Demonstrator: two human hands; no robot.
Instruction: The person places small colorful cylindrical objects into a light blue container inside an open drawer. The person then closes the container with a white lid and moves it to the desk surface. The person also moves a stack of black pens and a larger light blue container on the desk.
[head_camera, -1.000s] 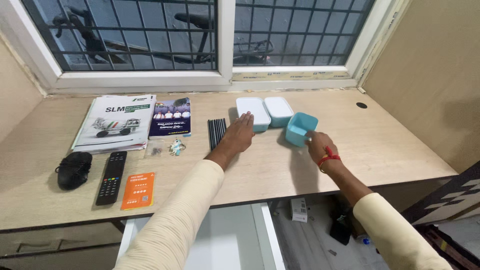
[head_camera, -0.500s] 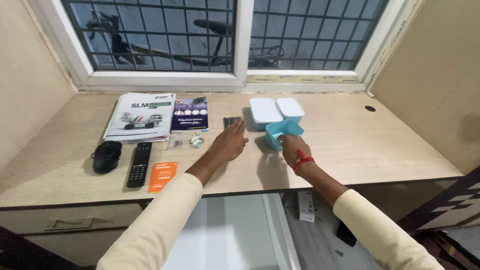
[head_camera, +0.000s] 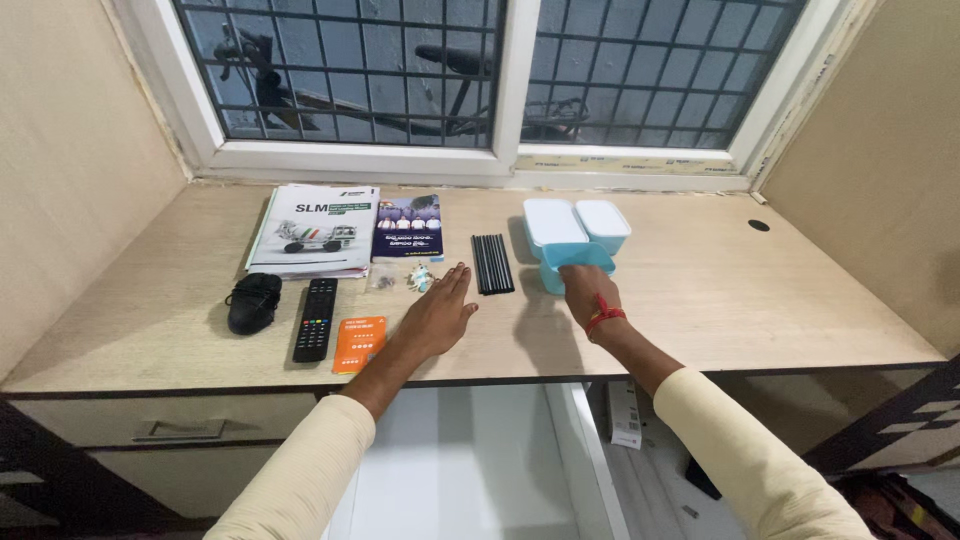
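My right hand (head_camera: 582, 287) sits on the near side of the open teal box (head_camera: 572, 262), fingers curled over its front edge and gripping it; the box rests on the wooden desk (head_camera: 760, 300) just in front of the two lidded containers, touching or nearly touching them, I can't tell which. Those are a larger white-lidded container (head_camera: 554, 222) and a smaller white-lidded container (head_camera: 603, 220), side by side near the window sill. My left hand (head_camera: 437, 312) lies flat, palm down, fingers spread and released, holding nothing, well left of the box, with its fingertips near the bundle of black sticks (head_camera: 492, 263). A small keychain trinket (head_camera: 419, 277) is just beyond my left fingers. Further left: an orange rectangular card (head_camera: 360, 342) at the desk's front, a black remote (head_camera: 316, 318) beside it, a black mouse (head_camera: 254, 302) left of that. Behind them, a white booklet with a truck picture (head_camera: 316, 228) and a dark blue leaflet with people pictured (head_camera: 409, 227), both flat by the window. A red thread band (head_camera: 603, 317) wraps my right wrist. Both arms, in cream sleeves, reach forward over the desk edge, the right one angled in from the right, the left nearly straight.
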